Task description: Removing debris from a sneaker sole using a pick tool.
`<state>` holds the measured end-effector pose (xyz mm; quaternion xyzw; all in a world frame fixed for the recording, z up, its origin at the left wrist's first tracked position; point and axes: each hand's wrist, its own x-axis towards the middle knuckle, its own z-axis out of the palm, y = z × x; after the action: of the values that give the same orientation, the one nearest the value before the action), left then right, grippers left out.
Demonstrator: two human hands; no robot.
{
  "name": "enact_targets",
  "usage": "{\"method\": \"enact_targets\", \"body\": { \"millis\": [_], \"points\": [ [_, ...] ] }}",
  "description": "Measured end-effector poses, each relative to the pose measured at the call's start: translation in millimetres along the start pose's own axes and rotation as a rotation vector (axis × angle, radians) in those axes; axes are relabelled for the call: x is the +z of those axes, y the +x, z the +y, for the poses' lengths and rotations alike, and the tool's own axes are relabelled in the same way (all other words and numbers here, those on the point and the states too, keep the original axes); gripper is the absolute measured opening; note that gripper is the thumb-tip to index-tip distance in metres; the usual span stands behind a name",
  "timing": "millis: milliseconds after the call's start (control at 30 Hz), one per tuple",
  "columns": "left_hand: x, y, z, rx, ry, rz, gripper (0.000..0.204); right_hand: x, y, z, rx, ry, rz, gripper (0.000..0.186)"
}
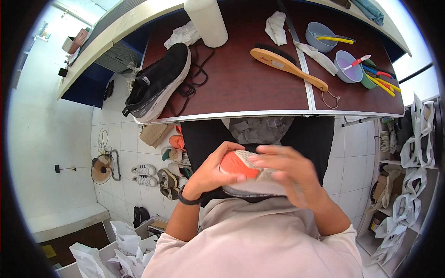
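Observation:
A shoe (240, 165) lies sole up over my lap, with an orange patch, pale beige tread and a whitish side; a dark edge shows below. My left hand (214, 170) grips its orange end, thumb on the sole and fingers round the far side. Over the pale tread is my right hand (289, 169), blurred by motion, its fingers stretched across the sole; whether they press on it I cannot tell. On the table, a black shoe (160, 83) with loose laces stands at the left. A wooden-handled brush (287, 66) with dark bristles lies right of centre.
Left of the brush stands a white bottle (207, 23). Bowls with small brushes, such as a grey-blue bowl (321, 38), sit at the table's right. A bin of crumpled paper (260, 129) is below the table edge. White bags (412, 153) hang along the right shelf.

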<state>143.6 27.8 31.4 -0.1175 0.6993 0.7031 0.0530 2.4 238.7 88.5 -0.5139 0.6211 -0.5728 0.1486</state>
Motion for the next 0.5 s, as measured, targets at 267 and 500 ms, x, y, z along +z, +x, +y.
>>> {"method": "enact_targets", "body": {
  "millis": [267,500],
  "points": [
    [-7.4,15.5,-38.0,-0.260,-0.246,0.073,0.074,-3.2,-0.3,8.7,0.089,-0.390,-0.010,0.033],
    [-1.1,-2.1,-9.7,-0.006,-0.124,-0.028,0.114,-11.6,1.3,-12.3,0.078,-0.276,0.051,0.045]
  ]
}}
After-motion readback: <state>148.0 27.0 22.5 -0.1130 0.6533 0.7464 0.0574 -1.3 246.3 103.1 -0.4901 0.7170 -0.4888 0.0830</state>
